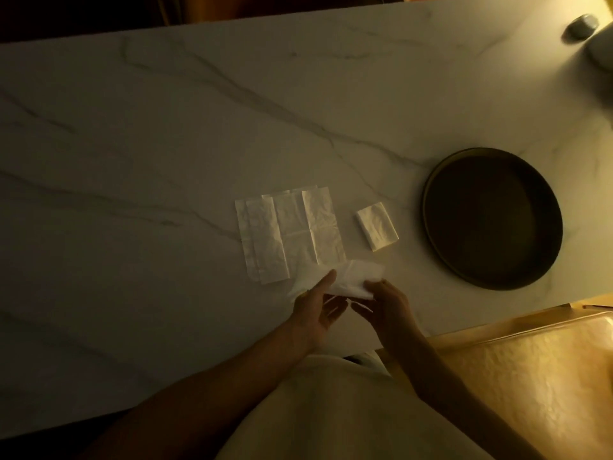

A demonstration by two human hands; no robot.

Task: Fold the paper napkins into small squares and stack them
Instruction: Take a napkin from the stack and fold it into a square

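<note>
Counter (166, 134): pale marble, dimly lit.
Tray (431, 207): dark, round, right of the folded stack (378, 226).
Spread napkins (288, 230): overlapping, left of the stack.
Held napkin (351, 277): just above the counter's near edge.
Left hand (318, 307): thumb on the held napkin, pinching it.
Right hand (384, 303): grips its right edge.

A round dark tray (492, 218) lies on the white marble table (166, 127) near its right edge. At the far right corner sit a small grey cylinder (581, 26) and a pale rounded object (602, 49), partly cut off. Beyond the near right edge is a glossy amber surface (544, 366).
</note>
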